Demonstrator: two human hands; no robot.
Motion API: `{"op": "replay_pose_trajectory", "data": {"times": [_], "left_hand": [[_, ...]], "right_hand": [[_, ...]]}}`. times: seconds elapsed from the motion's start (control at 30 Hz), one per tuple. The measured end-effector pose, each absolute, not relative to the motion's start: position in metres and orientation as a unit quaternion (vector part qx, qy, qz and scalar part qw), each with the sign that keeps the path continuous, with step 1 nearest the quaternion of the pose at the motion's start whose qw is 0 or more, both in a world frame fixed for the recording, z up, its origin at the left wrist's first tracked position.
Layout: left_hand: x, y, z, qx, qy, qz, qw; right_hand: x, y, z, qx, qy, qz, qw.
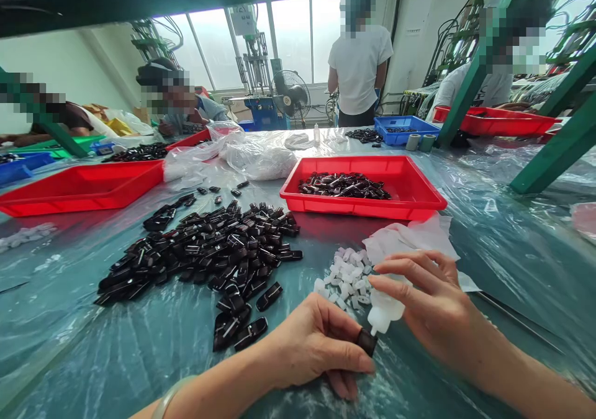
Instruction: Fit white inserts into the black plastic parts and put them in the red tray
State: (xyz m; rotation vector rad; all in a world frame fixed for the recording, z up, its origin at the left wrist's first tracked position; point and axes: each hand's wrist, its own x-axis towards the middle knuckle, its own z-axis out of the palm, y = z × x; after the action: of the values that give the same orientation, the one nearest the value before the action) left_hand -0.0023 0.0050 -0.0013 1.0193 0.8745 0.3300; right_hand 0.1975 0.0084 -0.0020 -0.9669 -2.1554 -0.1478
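My left hand (321, 344) is closed around a small black plastic part (366, 342), pinched between thumb and fingers. In my right hand (431, 307) is a white squeeze bottle (384, 312), tipped downward so that its narrow nozzle meets or nearly meets the black part. My right fingers hide much of the bottle. Just beyond both hands lies a heap of small white pieces (347, 275). To the left spreads a large pile of similar black parts (218, 245), with a few lying loose near my left wrist.
A red tray (363, 207) holding more black parts stands behind the white pieces, and another red tray (93, 203) is at the left. White tissue (414, 236) and a thin metal rod (516, 319) lie at the right. Green posts (554, 152) rise there. Several people are beyond.
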Motion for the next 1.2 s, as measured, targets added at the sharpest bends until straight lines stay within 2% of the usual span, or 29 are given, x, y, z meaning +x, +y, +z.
{"op": "replay_pose_trajectory", "data": {"times": [0.17, 0.33, 0.53, 0.9, 1.03, 1.2], "left_hand": [[-0.001, 0.004, -0.003, 0.458, 0.403, 0.159, 0.776], [-0.002, 0.004, -0.003, 0.454, 0.396, 0.169, 0.78], [-0.003, 0.004, -0.005, 0.459, 0.379, 0.175, 0.784], [-0.004, 0.004, -0.001, 0.462, 0.386, 0.182, 0.777], [-0.002, 0.004, -0.003, 0.473, 0.4, 0.188, 0.762], [0.001, 0.004, -0.001, 0.479, 0.429, 0.184, 0.743]], "right_hand": [[0.207, 0.02, -0.004, -0.465, -0.788, 0.061, 0.399], [0.227, 0.04, -0.007, -0.607, -0.626, 0.207, 0.444], [0.262, 0.07, -0.018, -0.69, -0.528, 0.151, 0.471], [0.27, 0.079, -0.023, -0.761, -0.487, 0.194, 0.382], [0.274, 0.078, -0.02, -0.748, -0.484, 0.156, 0.427], [0.268, 0.065, 0.001, -0.724, -0.49, 0.046, 0.484]]}}
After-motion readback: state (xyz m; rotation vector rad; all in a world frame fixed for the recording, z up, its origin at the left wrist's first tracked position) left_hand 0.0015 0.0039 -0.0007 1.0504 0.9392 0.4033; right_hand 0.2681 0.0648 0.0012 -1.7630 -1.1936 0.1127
